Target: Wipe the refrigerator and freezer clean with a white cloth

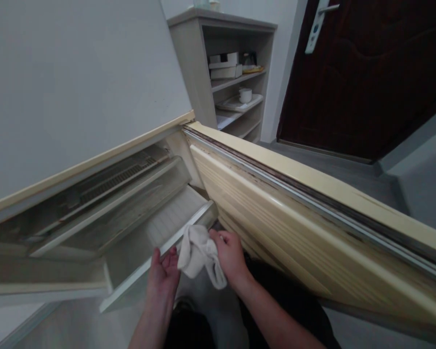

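Note:
A light beige cloth (pixel 198 254) hangs bunched and folded from my right hand (pixel 230 254), whose fingers are closed on it. My left hand (pixel 163 274) is palm up with its fingers apart, beside the cloth and at the front edge of a pulled-out drawer (pixel 141 271). Whether its fingertips touch the drawer front I cannot tell. The drawer is pale, with a ribbed bottom, and sticks out of an open fridge or freezer compartment. The open yellowed door (pixel 276 213) stands just right of my right hand.
Above the drawer sit another clear-fronted drawer (pixel 131 203) and a slatted shelf (pixel 119 182). Behind the door stands a shelf unit (pixel 189 58) with boxes (pixel 225 71), a tray (pixel 236 104) and a white cup (pixel 245 95). A dark brown door (pixel 366 72) is at the right.

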`<state>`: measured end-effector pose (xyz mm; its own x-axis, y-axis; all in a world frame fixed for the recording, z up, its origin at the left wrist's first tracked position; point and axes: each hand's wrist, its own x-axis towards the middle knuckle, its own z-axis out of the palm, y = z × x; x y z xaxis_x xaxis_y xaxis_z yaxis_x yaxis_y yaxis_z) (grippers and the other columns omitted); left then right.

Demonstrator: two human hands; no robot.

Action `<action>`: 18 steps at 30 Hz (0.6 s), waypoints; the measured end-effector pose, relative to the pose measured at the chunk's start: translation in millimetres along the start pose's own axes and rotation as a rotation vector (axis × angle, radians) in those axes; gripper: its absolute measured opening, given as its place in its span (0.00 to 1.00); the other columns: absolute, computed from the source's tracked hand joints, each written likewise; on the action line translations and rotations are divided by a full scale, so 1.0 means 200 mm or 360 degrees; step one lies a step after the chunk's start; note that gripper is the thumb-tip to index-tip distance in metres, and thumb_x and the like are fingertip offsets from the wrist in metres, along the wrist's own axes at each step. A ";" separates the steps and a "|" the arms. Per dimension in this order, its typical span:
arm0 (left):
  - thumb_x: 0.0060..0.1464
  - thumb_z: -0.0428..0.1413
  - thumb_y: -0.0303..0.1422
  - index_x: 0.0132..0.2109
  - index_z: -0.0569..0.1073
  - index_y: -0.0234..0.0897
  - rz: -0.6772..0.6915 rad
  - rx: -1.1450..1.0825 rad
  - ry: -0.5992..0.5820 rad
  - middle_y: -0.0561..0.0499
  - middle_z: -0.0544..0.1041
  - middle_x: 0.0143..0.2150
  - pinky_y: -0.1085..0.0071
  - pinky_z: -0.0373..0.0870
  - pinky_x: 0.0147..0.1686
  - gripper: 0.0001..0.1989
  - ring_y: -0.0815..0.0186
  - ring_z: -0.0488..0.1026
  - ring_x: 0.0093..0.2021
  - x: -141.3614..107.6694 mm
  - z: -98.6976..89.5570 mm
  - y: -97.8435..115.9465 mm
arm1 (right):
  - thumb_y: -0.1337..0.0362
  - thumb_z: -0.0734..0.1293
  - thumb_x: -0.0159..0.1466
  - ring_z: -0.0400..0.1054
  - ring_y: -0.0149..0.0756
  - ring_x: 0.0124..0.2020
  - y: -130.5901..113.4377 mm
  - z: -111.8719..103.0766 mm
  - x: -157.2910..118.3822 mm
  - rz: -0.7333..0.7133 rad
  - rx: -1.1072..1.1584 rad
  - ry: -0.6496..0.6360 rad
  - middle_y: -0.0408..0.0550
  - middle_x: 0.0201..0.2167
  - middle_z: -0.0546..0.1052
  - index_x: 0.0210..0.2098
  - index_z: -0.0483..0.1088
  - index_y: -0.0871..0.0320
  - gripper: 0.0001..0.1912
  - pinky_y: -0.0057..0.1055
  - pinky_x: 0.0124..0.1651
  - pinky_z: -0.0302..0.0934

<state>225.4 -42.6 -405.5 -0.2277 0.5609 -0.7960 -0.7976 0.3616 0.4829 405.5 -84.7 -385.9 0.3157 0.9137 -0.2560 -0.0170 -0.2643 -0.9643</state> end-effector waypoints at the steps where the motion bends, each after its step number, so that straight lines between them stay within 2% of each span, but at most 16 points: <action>1: 0.73 0.47 0.32 0.46 0.71 0.30 0.0026 -0.0039 0.0028 0.50 0.74 0.34 0.82 0.78 0.28 0.10 0.71 0.75 0.28 -0.02 -0.01 -0.02 | 0.45 0.62 0.64 0.51 0.29 0.27 0.00 -0.02 0.02 -0.0007 0.0067 0.0153 0.40 0.21 0.56 0.20 0.59 0.58 0.26 0.28 0.31 0.46; 4: 0.72 0.48 0.29 0.43 0.69 0.30 0.0035 -0.0130 0.0091 0.50 0.74 0.34 0.86 0.76 0.28 0.08 0.74 0.74 0.28 -0.10 -0.03 -0.09 | 0.40 0.63 0.64 0.58 0.32 0.30 0.01 -0.07 0.06 -0.0006 0.0274 0.0472 0.44 0.23 0.65 0.24 0.64 0.58 0.28 0.28 0.33 0.54; 6: 0.72 0.49 0.29 0.42 0.69 0.30 0.0005 -0.0165 0.0110 0.49 0.74 0.34 0.85 0.76 0.27 0.08 0.74 0.74 0.27 -0.14 -0.05 -0.14 | 0.38 0.65 0.63 0.62 0.33 0.31 0.00 -0.08 0.07 0.0043 0.0446 0.0528 0.45 0.24 0.69 0.26 0.68 0.58 0.29 0.28 0.34 0.58; 9: 0.71 0.53 0.31 0.41 0.69 0.32 -0.0012 -0.0212 0.0173 0.50 0.73 0.33 0.84 0.77 0.27 0.08 0.73 0.73 0.26 -0.16 -0.08 -0.20 | 0.38 0.68 0.63 0.69 0.36 0.31 -0.03 -0.07 0.04 0.0272 0.0821 0.0339 0.48 0.28 0.76 0.32 0.74 0.60 0.29 0.29 0.35 0.63; 13: 0.69 0.56 0.31 0.42 0.70 0.33 -0.0034 -0.0258 0.0213 0.49 0.73 0.32 0.81 0.78 0.28 0.06 0.71 0.74 0.27 -0.15 -0.10 -0.27 | 0.44 0.63 0.72 0.77 0.37 0.39 -0.09 -0.04 -0.01 0.0608 0.1263 0.0063 0.52 0.41 0.82 0.46 0.79 0.60 0.25 0.30 0.42 0.71; 16: 0.68 0.57 0.29 0.41 0.71 0.32 -0.0020 -0.0286 0.0186 0.48 0.75 0.33 0.81 0.79 0.31 0.05 0.71 0.76 0.29 -0.15 -0.12 -0.29 | 0.53 0.61 0.75 0.78 0.35 0.43 -0.12 0.06 0.05 0.0626 0.1310 -0.0090 0.50 0.46 0.82 0.48 0.78 0.58 0.19 0.30 0.48 0.73; 18: 0.67 0.57 0.28 0.41 0.72 0.31 -0.0018 -0.0289 0.0155 0.46 0.77 0.35 0.80 0.80 0.33 0.05 0.71 0.77 0.31 -0.16 -0.12 -0.29 | 0.57 0.62 0.75 0.78 0.36 0.42 -0.12 0.20 0.15 0.0553 0.1145 -0.0145 0.50 0.43 0.82 0.48 0.76 0.58 0.15 0.32 0.49 0.73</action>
<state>264.7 -100.2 -416.0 -0.2641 0.4795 -0.8368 -0.8860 0.2221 0.4069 377.9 -38.3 -374.2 0.1019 0.8455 -0.5242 -0.7171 -0.3028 -0.6277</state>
